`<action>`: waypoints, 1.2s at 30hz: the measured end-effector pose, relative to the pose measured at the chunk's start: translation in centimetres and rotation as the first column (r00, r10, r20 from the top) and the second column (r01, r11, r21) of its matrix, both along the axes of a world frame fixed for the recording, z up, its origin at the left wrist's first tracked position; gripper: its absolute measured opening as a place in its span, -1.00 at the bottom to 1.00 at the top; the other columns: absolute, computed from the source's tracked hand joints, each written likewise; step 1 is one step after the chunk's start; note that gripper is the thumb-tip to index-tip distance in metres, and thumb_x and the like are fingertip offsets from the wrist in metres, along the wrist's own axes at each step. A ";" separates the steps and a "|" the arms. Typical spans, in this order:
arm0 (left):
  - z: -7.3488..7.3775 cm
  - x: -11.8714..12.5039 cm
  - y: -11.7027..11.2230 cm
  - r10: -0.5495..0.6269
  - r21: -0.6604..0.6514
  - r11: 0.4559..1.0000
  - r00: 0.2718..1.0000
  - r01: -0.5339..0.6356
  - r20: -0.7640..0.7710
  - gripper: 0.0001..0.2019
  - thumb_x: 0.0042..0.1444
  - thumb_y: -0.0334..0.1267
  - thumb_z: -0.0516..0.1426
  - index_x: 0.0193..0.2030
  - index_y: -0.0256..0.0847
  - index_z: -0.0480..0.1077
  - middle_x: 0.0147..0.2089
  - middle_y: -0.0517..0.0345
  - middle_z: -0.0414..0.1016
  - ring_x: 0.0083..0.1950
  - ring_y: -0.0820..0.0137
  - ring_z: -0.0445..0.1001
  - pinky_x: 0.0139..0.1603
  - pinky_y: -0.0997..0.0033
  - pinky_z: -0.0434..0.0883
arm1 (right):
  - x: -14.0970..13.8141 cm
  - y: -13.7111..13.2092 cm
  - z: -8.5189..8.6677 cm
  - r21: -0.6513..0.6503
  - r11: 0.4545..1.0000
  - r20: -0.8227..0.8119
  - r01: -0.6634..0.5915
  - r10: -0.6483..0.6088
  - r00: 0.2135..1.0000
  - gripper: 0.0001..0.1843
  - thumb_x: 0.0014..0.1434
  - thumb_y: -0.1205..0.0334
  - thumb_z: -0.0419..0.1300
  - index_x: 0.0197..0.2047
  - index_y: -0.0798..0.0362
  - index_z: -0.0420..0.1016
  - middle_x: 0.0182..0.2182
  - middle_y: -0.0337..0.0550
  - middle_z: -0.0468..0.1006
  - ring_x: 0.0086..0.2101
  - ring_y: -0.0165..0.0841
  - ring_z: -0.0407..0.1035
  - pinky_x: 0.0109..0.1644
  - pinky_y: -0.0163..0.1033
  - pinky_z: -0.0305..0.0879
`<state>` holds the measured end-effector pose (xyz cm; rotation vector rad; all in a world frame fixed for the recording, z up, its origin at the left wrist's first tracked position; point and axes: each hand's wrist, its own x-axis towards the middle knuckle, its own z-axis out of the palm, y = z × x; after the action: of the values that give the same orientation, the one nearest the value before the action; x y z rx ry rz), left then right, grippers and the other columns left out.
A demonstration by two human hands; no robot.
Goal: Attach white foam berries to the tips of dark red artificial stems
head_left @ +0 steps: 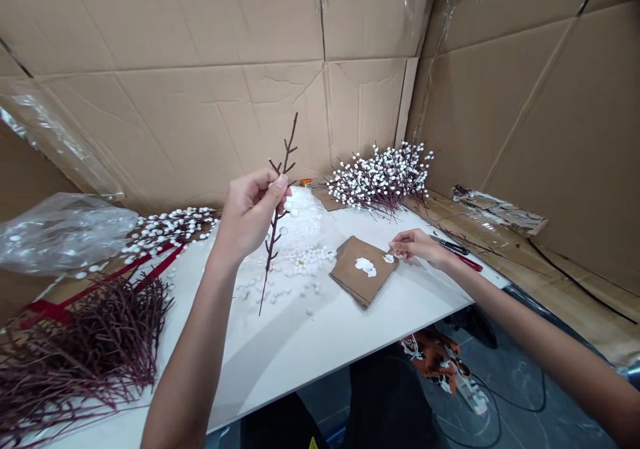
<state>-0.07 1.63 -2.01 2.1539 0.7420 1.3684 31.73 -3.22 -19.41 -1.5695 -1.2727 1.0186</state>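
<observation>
**Left hand** (249,214) pinches a thin dark-brown twig (273,252) upright above a white tabletop (310,342). Right hand (419,248), narrowly closed, sits at a small white ball (389,258) on a brown cardboard square (347,269) bearing white paste (366,267); whether it grips cannot be told.

Twig bundle (85,349) cut off leftward

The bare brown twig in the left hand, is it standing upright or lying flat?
Nearly upright, leaning slightly: the twig is pinched in the left hand, its tip pointing up, lower end hanging above the white table.
</observation>
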 end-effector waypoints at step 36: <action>0.4 -1.0 -2.2 -0.055 -0.032 0.998 0.998 0.056 0.003 -0.71 0.20 -0.16 0.05 -0.50 -0.22 0.26 -0.53 0.23 0.23 -0.49 0.50 0.20 -0.48 0.48 0.16 | -19.1 -0.9 13.8 0.810 0.454 -0.435 0.371 0.041 0.900 -0.92 0.08 0.31 0.27 -0.28 0.02 0.53 -0.43 -0.25 0.61 -0.41 -0.41 0.54 -0.26 -0.24 0.53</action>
<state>-1.06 -0.56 -1.60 2.1321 0.6936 1.3213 12.68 -4.12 -5.64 -0.5773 -1.0297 0.3418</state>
